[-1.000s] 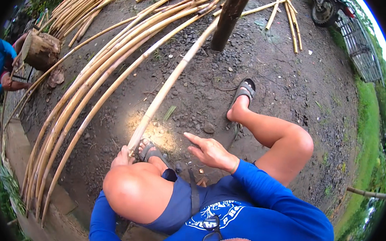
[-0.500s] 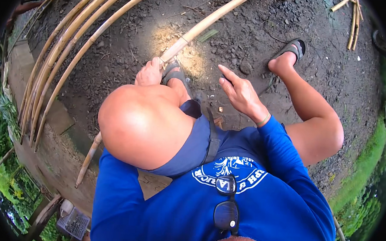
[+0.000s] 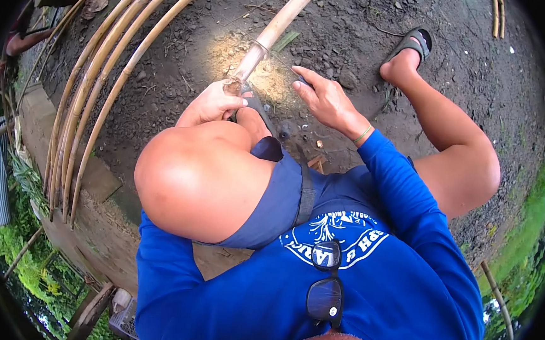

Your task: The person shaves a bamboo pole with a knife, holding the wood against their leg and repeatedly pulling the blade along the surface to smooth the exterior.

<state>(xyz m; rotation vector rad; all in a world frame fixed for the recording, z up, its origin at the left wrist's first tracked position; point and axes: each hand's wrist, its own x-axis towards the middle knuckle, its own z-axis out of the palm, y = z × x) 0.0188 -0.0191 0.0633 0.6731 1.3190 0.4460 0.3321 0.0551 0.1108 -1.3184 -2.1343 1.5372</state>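
A bamboo pole point(image 3: 276, 28) slants from the upper edge down toward my bent left leg. My left hand point(image 3: 212, 104) is wrapped round it just below a rough node, beside my sandalled foot. In my right hand point(image 3: 334, 103) is a knife point(image 3: 301, 79), its dark handle pinched between thumb and forefinger. A thin line, seemingly its blade, runs from that hand to the pole above the node; whether it cuts in I cannot tell. My left knee hides the pole's lower stretch.
Several long bamboo poles point(image 3: 92, 85) lie side by side on the left. Two short bamboo pieces point(image 3: 498, 18) lie at the far right. Dark, stony soil point(image 3: 358, 24) surrounds my feet, with a pale bright patch point(image 3: 220, 56) beside the pole. Eyeglasses point(image 3: 325, 297) hang at my chest.
My right hand has risen and moved slightly left, its knife now reaching the pole. My left hand has turned, its thumb now showing. The view has shifted a little.
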